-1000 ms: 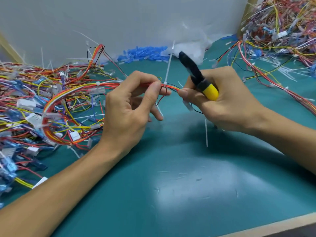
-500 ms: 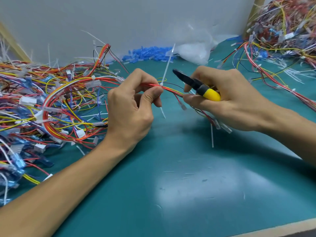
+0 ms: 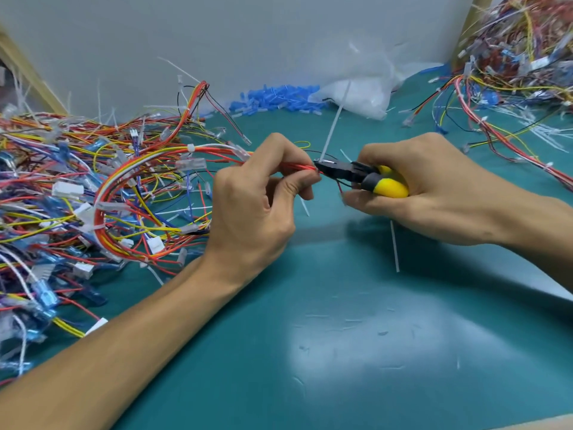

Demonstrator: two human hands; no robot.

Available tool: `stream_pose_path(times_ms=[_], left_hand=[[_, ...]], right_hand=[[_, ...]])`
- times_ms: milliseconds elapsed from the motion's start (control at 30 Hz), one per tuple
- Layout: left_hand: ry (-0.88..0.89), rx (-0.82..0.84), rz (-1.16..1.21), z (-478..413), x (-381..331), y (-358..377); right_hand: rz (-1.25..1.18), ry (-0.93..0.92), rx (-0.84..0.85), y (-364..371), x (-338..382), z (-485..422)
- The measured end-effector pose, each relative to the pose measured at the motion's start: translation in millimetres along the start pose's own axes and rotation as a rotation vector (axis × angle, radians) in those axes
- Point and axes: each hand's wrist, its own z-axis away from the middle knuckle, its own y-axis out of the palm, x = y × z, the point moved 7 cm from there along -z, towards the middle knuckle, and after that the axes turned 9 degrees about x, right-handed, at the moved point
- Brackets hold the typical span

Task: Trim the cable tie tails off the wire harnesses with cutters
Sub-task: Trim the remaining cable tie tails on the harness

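A: Two hands are seen above the teal mat (image 3: 341,352). How is each one occupied?

B: The left hand (image 3: 257,203) is curled, and a red-and-orange wire harness (image 3: 133,169) is pinched between its thumb and forefinger. The right hand (image 3: 440,187) is wrapped round the yellow-and-black handles of the cutters (image 3: 362,176).

A: Where is the harness placed?

B: It is held just above the mat, near the middle of the view. Its loop is trailed leftward into the big tangle of harnesses (image 3: 40,187) heaped on the mat's left side.

A: And the tie tail?

B: A white cable tie tail (image 3: 333,125) is seen rising, tilted to the right, from the bundle just beside the left thumb tip. The nose of the cutters is laid against its base, touching the wires. Whether the blades are fully closed on it cannot be told.

A: What else is shown?

B: A second heap of harnesses (image 3: 521,57) is piled at the far right corner. Small blue sleeves (image 3: 276,99) are scattered along the grey wall (image 3: 248,32), with a crumpled clear plastic bag (image 3: 362,91) just beside them. A loose white tie strip (image 3: 394,246) is found lying on the mat under the right hand, and tiny clippings (image 3: 383,333) are dotted over the near part of the mat.
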Motion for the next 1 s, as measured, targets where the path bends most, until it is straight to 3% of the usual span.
stream_pose_path(times_ms=[533,1000], left_hand=[[-0.113,0.118,0.22,2,4,5],[-0.241,0.166,0.408,0,11,9]], right_hand=[[-0.091,0.035,-0.061,-2,4,4],[-0.013,-0.063,-0.172,-7,10,6]])
